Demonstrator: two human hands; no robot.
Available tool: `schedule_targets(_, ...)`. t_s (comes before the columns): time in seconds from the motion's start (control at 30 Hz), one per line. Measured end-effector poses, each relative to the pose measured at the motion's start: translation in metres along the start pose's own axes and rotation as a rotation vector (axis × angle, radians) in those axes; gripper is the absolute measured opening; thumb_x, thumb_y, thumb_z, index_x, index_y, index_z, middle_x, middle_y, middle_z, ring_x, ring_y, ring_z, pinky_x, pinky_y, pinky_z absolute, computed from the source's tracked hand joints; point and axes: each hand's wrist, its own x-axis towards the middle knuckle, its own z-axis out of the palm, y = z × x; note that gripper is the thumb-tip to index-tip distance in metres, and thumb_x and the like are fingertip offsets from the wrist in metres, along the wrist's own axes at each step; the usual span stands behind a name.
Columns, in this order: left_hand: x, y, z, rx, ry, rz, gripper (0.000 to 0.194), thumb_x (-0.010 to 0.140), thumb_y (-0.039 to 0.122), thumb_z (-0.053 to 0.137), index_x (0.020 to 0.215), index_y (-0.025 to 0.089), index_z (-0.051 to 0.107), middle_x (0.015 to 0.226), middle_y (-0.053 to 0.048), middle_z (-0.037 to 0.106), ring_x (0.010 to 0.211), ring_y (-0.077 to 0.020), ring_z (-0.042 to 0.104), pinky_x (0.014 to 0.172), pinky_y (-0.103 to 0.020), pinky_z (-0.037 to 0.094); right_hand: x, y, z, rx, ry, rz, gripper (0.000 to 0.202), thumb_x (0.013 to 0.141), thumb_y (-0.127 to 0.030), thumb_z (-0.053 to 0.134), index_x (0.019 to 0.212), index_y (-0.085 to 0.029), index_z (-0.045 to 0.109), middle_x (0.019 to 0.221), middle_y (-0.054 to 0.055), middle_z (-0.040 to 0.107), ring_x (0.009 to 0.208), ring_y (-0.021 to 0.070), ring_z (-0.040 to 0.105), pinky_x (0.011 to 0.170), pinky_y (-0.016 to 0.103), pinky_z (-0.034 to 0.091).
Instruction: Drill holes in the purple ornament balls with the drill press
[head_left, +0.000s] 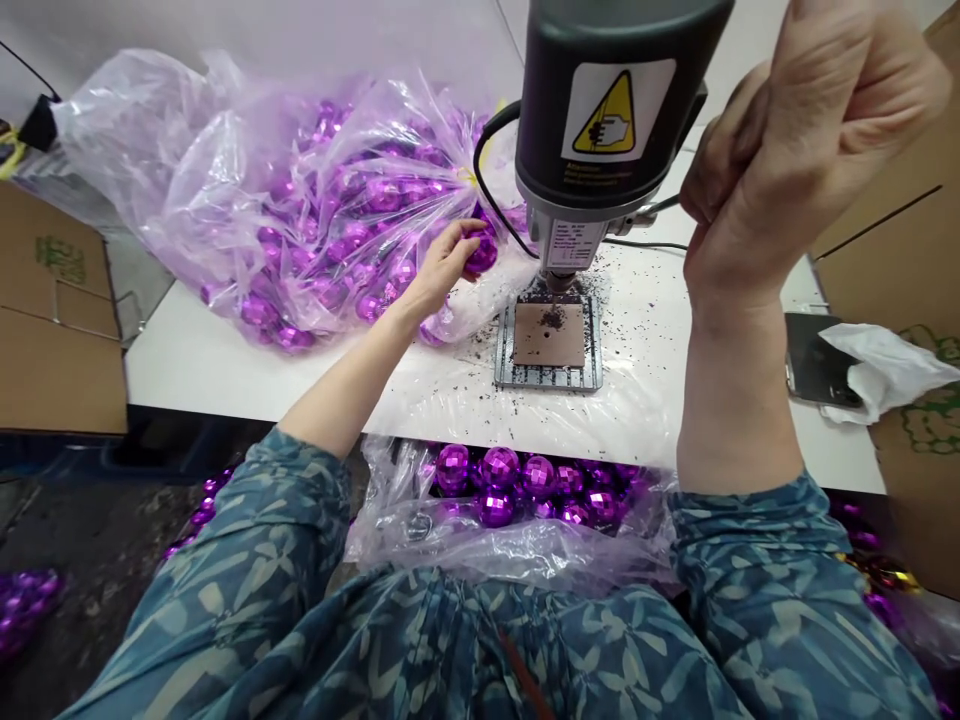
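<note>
My left hand (pixel 448 262) has its fingers closed on a shiny purple mirror-faceted ball (pixel 484 250), at the mouth of a clear plastic bag (pixel 202 180) full of similar balls. My right hand (pixel 806 130) is raised in a fist around the end of a thin metal lever (pixel 664 204) on the bench drill press (pixel 592 180); the lever's grip is hidden inside my fingers. Below the drill chuck (pixel 562 282) lies a brown square board (pixel 534 345) with a small hole, on the slotted metal base (pixel 551 378). Dark shavings are heaped on the board.
More purple balls (pixel 500 467) lie in an open plastic-lined container at the white table's (pixel 420 400) front edge. Cardboard boxes (pixel 60 310) stand left and right. A dark phone (pixel 817 362) and crumpled white tissue (pixel 885 365) are at the right. Shavings dot the table; a black cable (pixel 487 165) loops beside the drill.
</note>
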Motion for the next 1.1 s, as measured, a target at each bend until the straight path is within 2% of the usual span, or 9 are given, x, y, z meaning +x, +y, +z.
schedule_targets(0.07,-0.027,0.023,0.007,-0.116,-0.106,-0.081,0.036,0.106,0.042,0.062,0.137,0.025,0.070,0.115,-0.014,0.072,0.107,-0.0286,0.074,0.093,-0.051,0.065,0.000,0.000,0.001,0.028,0.001,0.007,0.070,0.084,-0.071,0.062,0.063,-0.023,0.014,0.045,-0.008,0.013,0.033,0.0005,0.024,0.040,0.025,0.005)
schedule_targets(0.13,-0.053,0.042,0.016,-0.217,-0.210,-0.153,0.043,0.105,0.048,0.066,0.141,0.025,0.067,0.116,-0.015,0.074,0.105,-0.0293,0.077,0.089,-0.051,0.067,-0.001,0.000,0.002,0.045,0.005,0.016,0.069,0.082,-0.069,0.064,0.063,-0.023,0.016,0.046,-0.008,0.013,0.033,0.0003,0.025,0.040,0.024,0.006)
schedule_targets(0.27,-0.083,0.055,0.036,-0.484,-0.366,-0.294,0.059,0.094,0.061,0.079,0.138,0.024,0.064,0.114,-0.015,0.078,0.090,-0.0258,0.079,0.084,-0.048,0.068,-0.002,0.003,0.005,0.058,0.059,-0.003,0.065,0.083,-0.068,0.063,0.064,-0.025,0.019,0.045,-0.009,0.014,0.031,0.0018,0.023,0.039,0.028,0.003)
schedule_targets(0.37,-0.087,0.046,0.050,-0.525,-0.332,-0.343,0.066,0.087,0.067,0.086,0.130,0.023,0.063,0.112,-0.012,0.080,0.085,-0.0224,0.078,0.080,-0.043,0.068,-0.002,0.005,0.006,0.080,0.071,-0.018,0.061,0.084,-0.065,0.064,0.063,-0.025,0.023,0.043,-0.009,0.017,0.030,0.0028,0.021,0.038,0.030,0.004)
schedule_targets(0.57,-0.085,0.032,0.073,-0.457,-0.274,-0.313,0.063,0.084,0.058,0.092,0.129,0.023,0.068,0.123,-0.012,0.079,0.085,-0.0195,0.077,0.076,-0.037,0.067,-0.004,-0.003,0.003,0.139,0.049,0.030,0.054,0.081,-0.061,0.071,0.062,-0.025,0.036,0.043,-0.010,0.020,0.031,0.0036,0.021,0.035,0.031,0.007)
schedule_targets(0.7,-0.086,0.036,0.079,-0.419,-0.289,-0.265,0.065,0.082,0.053,0.095,0.132,0.021,0.067,0.127,-0.012,0.078,0.101,-0.0238,0.077,0.088,-0.040,0.067,-0.005,-0.006,0.002,0.066,0.037,0.025,0.056,0.081,-0.065,0.066,0.061,-0.024,0.032,0.042,-0.010,0.019,0.031,0.0031,0.024,0.036,0.030,0.008)
schedule_targets(0.87,-0.090,0.043,0.085,-0.182,-0.281,-0.196,0.063,0.083,0.045,0.094,0.135,0.021,0.069,0.117,-0.011,0.078,0.092,-0.0242,0.074,0.088,-0.044,0.065,-0.007,-0.003,0.005,-0.005,0.059,-0.004,0.061,0.082,-0.070,0.058,0.060,-0.022,0.028,0.044,-0.009,0.013,0.031,0.0024,0.024,0.038,0.029,0.006)
schedule_targets(0.97,-0.094,0.044,0.091,-0.037,-0.210,-0.096,0.063,0.079,0.040,0.097,0.133,0.023,0.071,0.123,-0.012,0.076,0.116,-0.0311,0.071,0.104,-0.050,0.062,-0.007,-0.001,0.006,-0.095,0.067,-0.015,0.060,0.084,-0.073,0.050,0.061,-0.023,0.026,0.044,-0.009,0.012,0.032,0.0016,0.021,0.039,0.029,0.007)
schedule_targets(1.1,-0.099,0.041,0.099,-0.101,-0.211,-0.039,0.061,0.085,0.039,0.091,0.137,0.020,0.066,0.135,-0.015,0.073,0.134,-0.0339,0.066,0.118,-0.053,0.055,-0.009,-0.006,0.001,-0.065,0.034,-0.018,0.061,0.085,-0.075,0.050,0.064,-0.024,0.024,0.042,-0.010,0.016,0.032,0.0011,0.018,0.039,0.029,0.009)
